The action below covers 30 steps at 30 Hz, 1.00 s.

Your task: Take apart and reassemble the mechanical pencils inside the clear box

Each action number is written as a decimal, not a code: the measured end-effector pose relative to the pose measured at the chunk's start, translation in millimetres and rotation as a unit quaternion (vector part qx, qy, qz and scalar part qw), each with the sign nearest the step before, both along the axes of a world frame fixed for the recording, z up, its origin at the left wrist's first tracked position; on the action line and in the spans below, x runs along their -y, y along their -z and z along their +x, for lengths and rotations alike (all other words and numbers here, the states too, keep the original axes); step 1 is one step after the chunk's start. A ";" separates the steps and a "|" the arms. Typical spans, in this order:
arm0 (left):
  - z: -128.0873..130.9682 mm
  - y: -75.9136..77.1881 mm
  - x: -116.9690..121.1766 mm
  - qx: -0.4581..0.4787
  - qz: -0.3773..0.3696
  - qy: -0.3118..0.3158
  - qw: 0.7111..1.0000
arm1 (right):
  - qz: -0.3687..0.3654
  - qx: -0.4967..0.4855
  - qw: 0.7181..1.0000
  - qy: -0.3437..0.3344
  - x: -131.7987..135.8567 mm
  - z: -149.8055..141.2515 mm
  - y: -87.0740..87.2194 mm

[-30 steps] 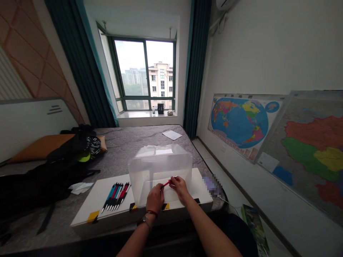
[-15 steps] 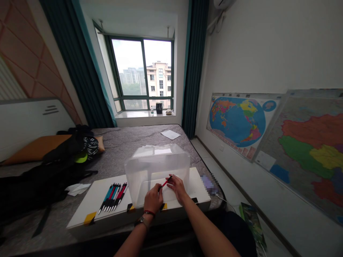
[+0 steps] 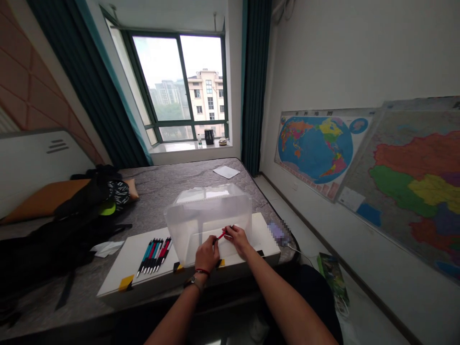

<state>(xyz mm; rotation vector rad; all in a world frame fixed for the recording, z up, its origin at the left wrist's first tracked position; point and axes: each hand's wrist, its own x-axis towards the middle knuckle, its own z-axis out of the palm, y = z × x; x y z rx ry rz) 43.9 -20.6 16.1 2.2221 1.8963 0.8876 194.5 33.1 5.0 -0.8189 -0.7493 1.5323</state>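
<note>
Pen between both hands

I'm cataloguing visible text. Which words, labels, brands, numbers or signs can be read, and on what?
"世界地图", apparently, though blurred: title of the world map.
Its small print: too small.
Second map: labels too small.
Black container by the window: any marking too small.
Held red pen, row of pens: nothing readable.
</note>
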 end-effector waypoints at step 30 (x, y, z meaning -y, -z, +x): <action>2.4 1.8 -1.8 -0.017 -0.026 0.001 1.000 | 0.003 0.023 1.000 -0.005 -3.1 1.6 4.3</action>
